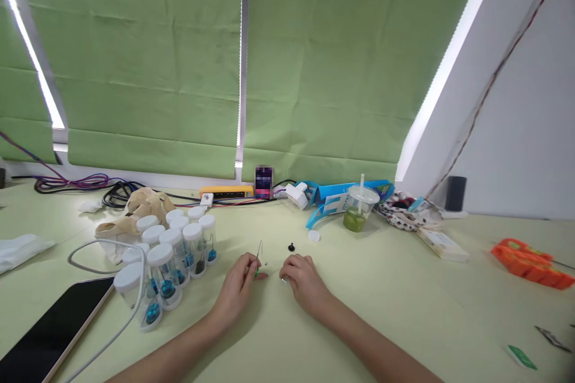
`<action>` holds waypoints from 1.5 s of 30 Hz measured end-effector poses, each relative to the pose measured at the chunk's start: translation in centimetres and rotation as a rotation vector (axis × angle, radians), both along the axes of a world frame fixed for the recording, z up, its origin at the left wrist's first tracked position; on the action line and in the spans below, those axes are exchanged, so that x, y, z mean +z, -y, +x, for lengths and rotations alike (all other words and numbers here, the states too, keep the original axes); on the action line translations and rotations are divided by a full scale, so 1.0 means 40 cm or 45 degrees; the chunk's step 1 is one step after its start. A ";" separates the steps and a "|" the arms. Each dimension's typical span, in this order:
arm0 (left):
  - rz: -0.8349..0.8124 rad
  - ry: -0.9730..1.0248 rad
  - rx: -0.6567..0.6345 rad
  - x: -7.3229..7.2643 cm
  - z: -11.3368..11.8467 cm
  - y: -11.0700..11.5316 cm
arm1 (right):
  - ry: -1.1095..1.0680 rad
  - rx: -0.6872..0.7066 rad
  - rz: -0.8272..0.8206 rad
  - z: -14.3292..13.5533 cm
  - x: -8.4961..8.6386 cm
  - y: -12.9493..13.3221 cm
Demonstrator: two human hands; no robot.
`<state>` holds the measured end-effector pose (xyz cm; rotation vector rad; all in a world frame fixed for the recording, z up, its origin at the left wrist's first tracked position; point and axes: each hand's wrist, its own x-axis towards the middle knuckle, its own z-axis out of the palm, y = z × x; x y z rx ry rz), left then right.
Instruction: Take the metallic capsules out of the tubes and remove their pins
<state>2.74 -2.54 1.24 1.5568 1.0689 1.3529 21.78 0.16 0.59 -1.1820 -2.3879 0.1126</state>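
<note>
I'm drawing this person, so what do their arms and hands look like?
The bare left hand and bare right hand wear no gloves. No watch or bracelet shows. The slim, bare forearms taper toward the hands, with no sleeves in view.

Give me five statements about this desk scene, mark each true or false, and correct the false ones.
1. The left hand holds a thin bent wire. True.
2. The drink cup stands to the left of the clear tubes with white lids. False: it stands to their right.
3. A small black piece lies just beyond the right hand. True.
4. The orange object lies at the left side of the table. False: it lies at the right side.
5. A straw stands in the drink cup. True.
</note>
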 end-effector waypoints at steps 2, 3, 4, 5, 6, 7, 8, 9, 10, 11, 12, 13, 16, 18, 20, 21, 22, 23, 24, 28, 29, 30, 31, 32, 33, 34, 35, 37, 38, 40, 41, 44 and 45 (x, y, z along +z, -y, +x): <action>-0.003 -0.003 -0.002 -0.001 -0.001 -0.001 | -0.057 -0.047 0.018 -0.006 0.000 0.009; -0.003 -0.004 -0.005 -0.001 -0.001 -0.001 | -0.082 -0.095 0.031 -0.009 0.001 0.012; -0.004 -0.005 -0.009 -0.002 -0.002 -0.002 | -0.097 -0.154 0.041 -0.013 0.002 0.015; -0.006 -0.007 -0.015 -0.003 -0.002 -0.003 | -0.098 -0.216 0.045 -0.016 0.004 0.017; -0.007 -0.009 -0.017 -0.004 -0.002 -0.003 | -0.083 -0.271 0.041 -0.019 0.005 0.018; -0.008 -0.011 -0.018 -0.004 -0.002 -0.003 | -0.059 -0.311 0.031 -0.022 0.005 0.018; -0.008 -0.014 -0.016 -0.004 -0.002 -0.003 | -0.037 -0.331 0.020 -0.023 0.006 0.018; -0.007 -0.020 -0.015 -0.004 -0.001 -0.003 | -0.024 -0.331 0.008 -0.024 0.006 0.018; -0.006 -0.024 -0.012 -0.003 -0.002 -0.003 | -0.021 -0.318 -0.002 -0.023 0.006 0.017; -0.007 -0.026 -0.010 -0.003 -0.002 -0.003 | -0.025 -0.299 -0.011 -0.022 0.006 0.017; -0.010 -0.023 -0.009 -0.002 -0.002 -0.003 | -0.033 -0.284 -0.019 -0.021 0.006 0.017; -0.013 -0.020 -0.010 -0.002 -0.002 -0.003 | -0.041 -0.277 -0.023 -0.019 0.005 0.018; -0.027 -0.015 -0.013 -0.003 -0.002 -0.003 | -0.070 -0.310 -0.016 -0.017 -0.002 0.017; -0.037 -0.023 -0.008 -0.003 -0.002 -0.003 | -0.107 -0.355 -0.008 -0.017 -0.009 0.013; -0.043 -0.038 0.001 -0.004 -0.002 -0.003 | -0.145 -0.390 -0.009 -0.020 -0.016 0.008; -0.043 -0.049 0.003 -0.003 -0.002 -0.003 | -0.157 -0.403 -0.013 -0.022 -0.018 0.005; -0.040 -0.060 0.001 -0.003 -0.002 -0.003 | -0.164 -0.413 -0.020 -0.024 -0.019 0.002; -0.034 -0.067 -0.001 -0.003 -0.002 -0.003 | -0.165 -0.420 -0.033 -0.026 -0.018 -0.001; -0.026 -0.069 -0.008 -0.003 -0.003 -0.004 | -0.160 -0.424 -0.050 -0.028 -0.017 -0.004; -0.008 -0.066 -0.026 0.001 -0.002 -0.003 | -0.068 -0.471 -0.104 -0.039 -0.008 -0.012; -0.010 -0.065 -0.029 0.002 -0.002 -0.002 | -0.022 -0.489 -0.104 -0.042 -0.008 -0.013; -0.015 -0.063 -0.031 0.004 -0.001 -0.001 | 0.028 -0.504 -0.095 -0.044 -0.010 -0.014; -0.020 -0.058 -0.030 0.006 0.000 0.000 | 0.074 -0.510 -0.077 -0.046 -0.013 -0.015; -0.027 -0.054 -0.031 0.007 0.000 0.001 | 0.109 -0.504 -0.054 -0.047 -0.017 -0.015; -0.031 -0.050 -0.028 0.007 0.001 0.001 | 0.128 -0.484 -0.031 -0.047 -0.021 -0.015; -0.035 -0.050 -0.021 0.007 0.001 0.001 | 0.129 -0.458 -0.016 -0.046 -0.025 -0.014; -0.039 -0.053 -0.014 0.007 0.002 0.000 | 0.113 -0.423 -0.012 -0.045 -0.027 -0.012; -0.037 -0.068 -0.002 0.004 0.001 -0.001 | 0.045 -0.335 -0.023 -0.041 -0.029 -0.007; -0.035 -0.083 0.000 0.003 0.000 -0.002 | 0.006 -0.285 -0.027 -0.040 -0.028 -0.004; -0.028 -0.117 -0.006 0.001 -0.002 -0.004 | -0.047 -0.192 -0.024 -0.039 -0.024 0.001; -0.022 -0.132 -0.013 0.001 -0.002 -0.005 | -0.058 -0.153 -0.022 -0.039 -0.023 0.003; 0.007 -0.163 -0.024 0.001 -0.004 -0.005 | -0.053 -0.094 -0.041 -0.042 -0.019 0.007; 0.024 -0.177 -0.020 0.001 -0.004 -0.005 | -0.050 -0.088 -0.048 -0.043 -0.019 0.008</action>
